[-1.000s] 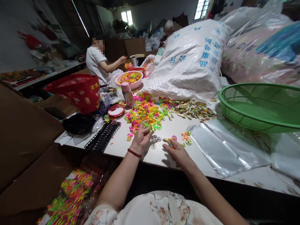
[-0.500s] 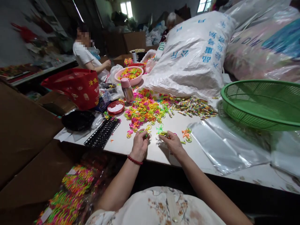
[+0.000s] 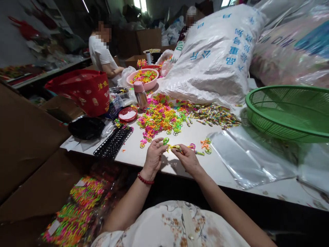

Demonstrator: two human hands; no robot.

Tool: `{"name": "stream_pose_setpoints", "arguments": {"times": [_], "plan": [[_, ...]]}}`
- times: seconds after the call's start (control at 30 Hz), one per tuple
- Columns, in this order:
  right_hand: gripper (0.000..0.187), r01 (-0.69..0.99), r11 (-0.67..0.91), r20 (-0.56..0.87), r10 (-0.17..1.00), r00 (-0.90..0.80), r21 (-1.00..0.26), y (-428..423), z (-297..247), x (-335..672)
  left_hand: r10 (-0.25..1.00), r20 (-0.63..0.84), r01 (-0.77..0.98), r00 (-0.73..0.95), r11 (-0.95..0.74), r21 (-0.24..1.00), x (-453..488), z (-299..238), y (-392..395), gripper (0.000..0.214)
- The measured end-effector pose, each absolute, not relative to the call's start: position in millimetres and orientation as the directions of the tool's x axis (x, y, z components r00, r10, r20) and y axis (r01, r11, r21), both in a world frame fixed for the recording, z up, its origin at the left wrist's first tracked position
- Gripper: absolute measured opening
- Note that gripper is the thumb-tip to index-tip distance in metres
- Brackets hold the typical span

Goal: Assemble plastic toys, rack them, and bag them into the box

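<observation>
My left hand [image 3: 154, 154], a red bead bracelet at its wrist, pinches a small yellow-green plastic toy piece [image 3: 166, 141] with a round green wheel. Opposite it, my right hand [image 3: 189, 160] has thumb and forefinger closed on a small patterned tube [image 3: 177, 148], which meets the yellow part of the toy piece. The fingers partly cover both. Just past my right hand lie a thin yellow-green stick [image 3: 199, 153] and an orange toy piece with green wheels [image 3: 206, 145]. Beyond my hands spreads a heap of bright plastic toy pieces [image 3: 161, 116], with many small patterned tubes [image 3: 216, 116] beside it.
Left are a black plastic grid [image 3: 113, 141], a red basket [image 3: 128, 115], a steel flask with pink lid [image 3: 140, 96] and a red bag [image 3: 82, 91]. Right are clear plastic bags [image 3: 252, 161] and a green sieve [image 3: 285, 135]. A white sack [image 3: 203, 72] and a co-worker [image 3: 101, 55] are behind.
My hands have come together from being apart, and their pieces now meet. The green-wheeled piece shows in my left hand, where a yellow wheel showed before. The co-worker's hand is lower.
</observation>
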State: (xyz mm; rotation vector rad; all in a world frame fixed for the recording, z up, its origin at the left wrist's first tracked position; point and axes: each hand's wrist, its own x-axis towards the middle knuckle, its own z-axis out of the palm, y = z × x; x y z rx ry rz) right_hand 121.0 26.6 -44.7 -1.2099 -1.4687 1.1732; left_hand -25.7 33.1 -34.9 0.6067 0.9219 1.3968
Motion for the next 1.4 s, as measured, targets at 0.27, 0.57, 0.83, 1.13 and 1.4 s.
{"name": "stream_pose_setpoints", "arguments": {"times": [0.27,0.57,0.83,1.13,1.4], "plan": [[0.037,0.175,-0.093,-0.119,0.982,-0.144,-0.98,9,-48,119,0.972,-0.167,-0.501,-0.167,0.063,0.863,-10,-52,18,0.042],[0.034,0.22,0.058,0.023,0.987,-0.157,-0.974,7,-35,135,0.99,-0.118,-0.383,-0.08,0.079,0.921,-5,-46,15,0.035],[0.045,0.025,-0.197,-0.198,0.961,-0.192,-0.98,-3,-31,138,0.998,-0.018,-0.109,-0.062,0.011,0.994,-9,-43,10,0.031],[0.044,0.048,-0.162,-0.168,0.962,-0.214,-0.986,-2,-32,144,0.998,-0.025,-0.015,-0.064,0.024,1.0,-8,-39,8,0.017],[0.038,0.309,0.181,0.084,0.949,-0.304,-0.934,-10,-25,144,0.999,0.024,0.136,-0.041,-0.018,0.991,-13,-41,12,0.012]]}}
